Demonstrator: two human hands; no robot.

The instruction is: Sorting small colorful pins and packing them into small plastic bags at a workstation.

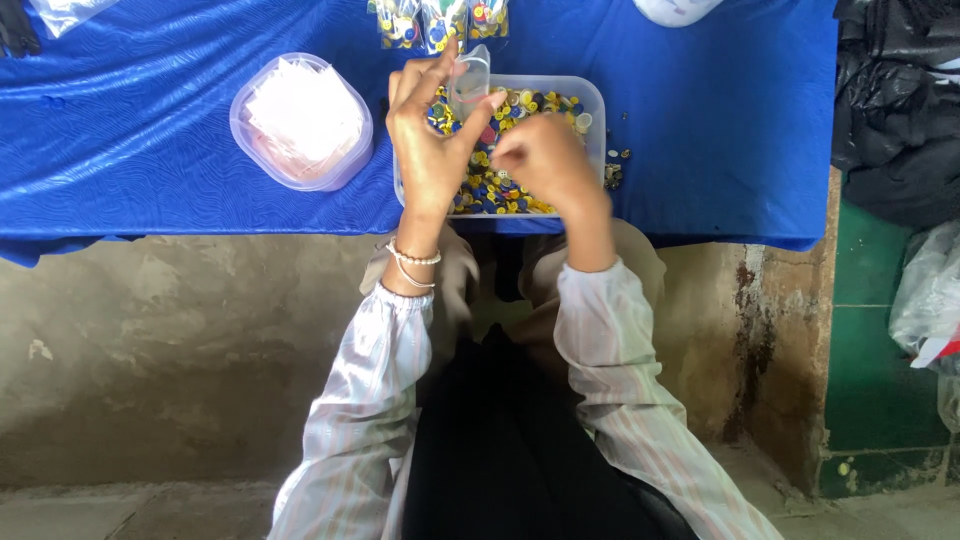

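My left hand (428, 130) is raised over a clear rectangular tub (598, 100) full of small coloured buttons (490, 190), yellow, blue and red. Its thumb and fingers pinch a small clear plastic bag (470, 78) held upright with its mouth up. My right hand (545, 160) hovers just right of it above the buttons, fingers bunched together; whether it holds buttons is hidden. Both wrists rest at the near edge of the blue table (150, 130).
A round clear container (300, 120) of white squares sits left of the tub. Several filled button bags (440, 22) lie at the far edge. A few loose buttons (615, 170) lie right of the tub. Black bags (895, 100) pile up at right.
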